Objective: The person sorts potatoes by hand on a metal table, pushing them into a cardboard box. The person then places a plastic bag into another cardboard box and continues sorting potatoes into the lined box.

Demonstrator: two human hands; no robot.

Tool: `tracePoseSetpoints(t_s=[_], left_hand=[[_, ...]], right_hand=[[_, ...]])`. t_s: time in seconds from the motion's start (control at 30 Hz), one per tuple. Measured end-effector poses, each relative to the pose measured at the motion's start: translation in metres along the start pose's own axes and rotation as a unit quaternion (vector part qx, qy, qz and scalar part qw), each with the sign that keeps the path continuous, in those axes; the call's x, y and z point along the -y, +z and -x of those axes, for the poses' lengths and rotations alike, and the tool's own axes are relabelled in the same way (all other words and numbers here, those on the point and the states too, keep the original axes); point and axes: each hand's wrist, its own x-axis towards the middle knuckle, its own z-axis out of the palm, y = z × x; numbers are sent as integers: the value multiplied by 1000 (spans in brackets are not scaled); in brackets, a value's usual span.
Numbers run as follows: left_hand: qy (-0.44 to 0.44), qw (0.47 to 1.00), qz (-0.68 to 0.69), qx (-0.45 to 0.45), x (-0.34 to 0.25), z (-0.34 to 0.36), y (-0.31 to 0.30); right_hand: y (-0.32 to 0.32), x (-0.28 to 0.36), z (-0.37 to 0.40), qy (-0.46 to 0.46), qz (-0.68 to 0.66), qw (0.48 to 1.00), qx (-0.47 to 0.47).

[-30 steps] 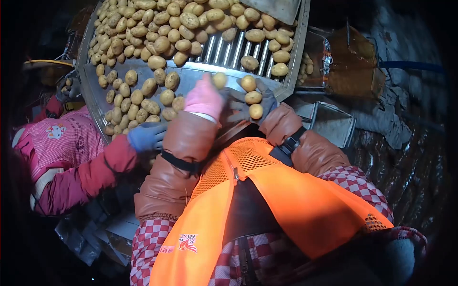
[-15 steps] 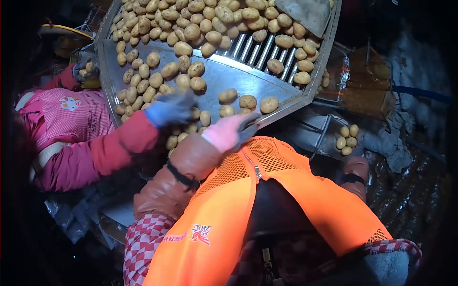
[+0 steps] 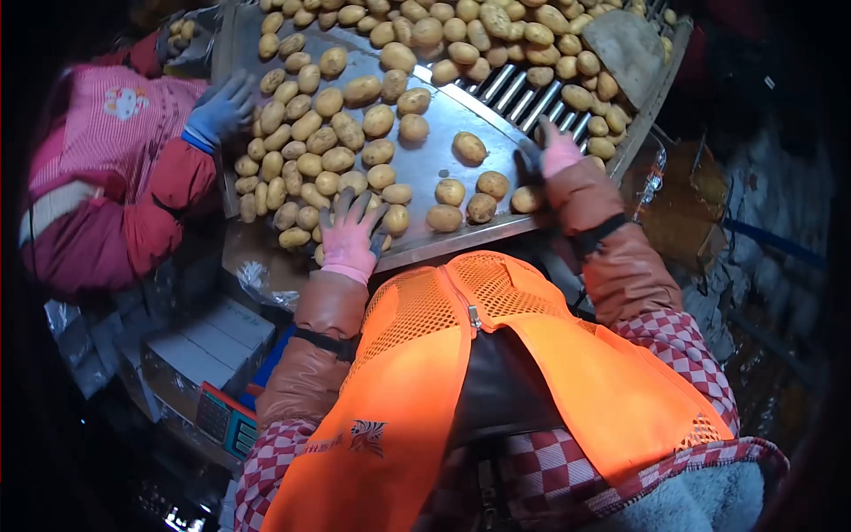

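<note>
Many potatoes (image 3: pixel 347 131) lie on a metal sorting table (image 3: pixel 417 168) in front of me. My left hand (image 3: pixel 350 238), in a pink and grey glove, rests on the potatoes at the table's near edge, its fingers spread. Further right, my right hand (image 3: pixel 550 152) reaches over the table beside the metal rollers (image 3: pixel 519 96). Its dark fingertips are blurred, and whether they hold anything cannot be made out. Several loose potatoes (image 3: pixel 445 217) lie between my two hands.
At the left, a co-worker's blue-gloved hand (image 3: pixel 222 108) is at the table's left side. A grey flat piece (image 3: pixel 628 55) lies over potatoes at the upper right. White boxes (image 3: pixel 208 341) and a teal and red device (image 3: pixel 226 421) are at the lower left.
My left hand has moved left onto the potatoes. My right hand has come up from the lower right to the rollers. The co-worker's blue-gloved hand has drawn back left. The view has shifted.
</note>
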Motion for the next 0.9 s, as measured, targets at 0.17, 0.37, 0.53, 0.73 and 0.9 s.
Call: tracePoseSetpoints(t_s=[0.17,0.37,0.53,0.73,0.9], left_hand=[[-54,995,80,-34,18,39,25],[-152,891,360,-231,37,33,29],[-119,948,257,-146,42,-18,-22],[-108,984,70,122,-41,-66,-18],[-148,978,16,147,-51,-105,-14]], right_hand=[[-6,46,22,-228,-108,967,-45],[35,107,87,-390,181,887,167],[43,95,60,-308,-176,910,216],[-3,-28,66,179,-765,588,193],[36,-25,45,4,-159,985,68]])
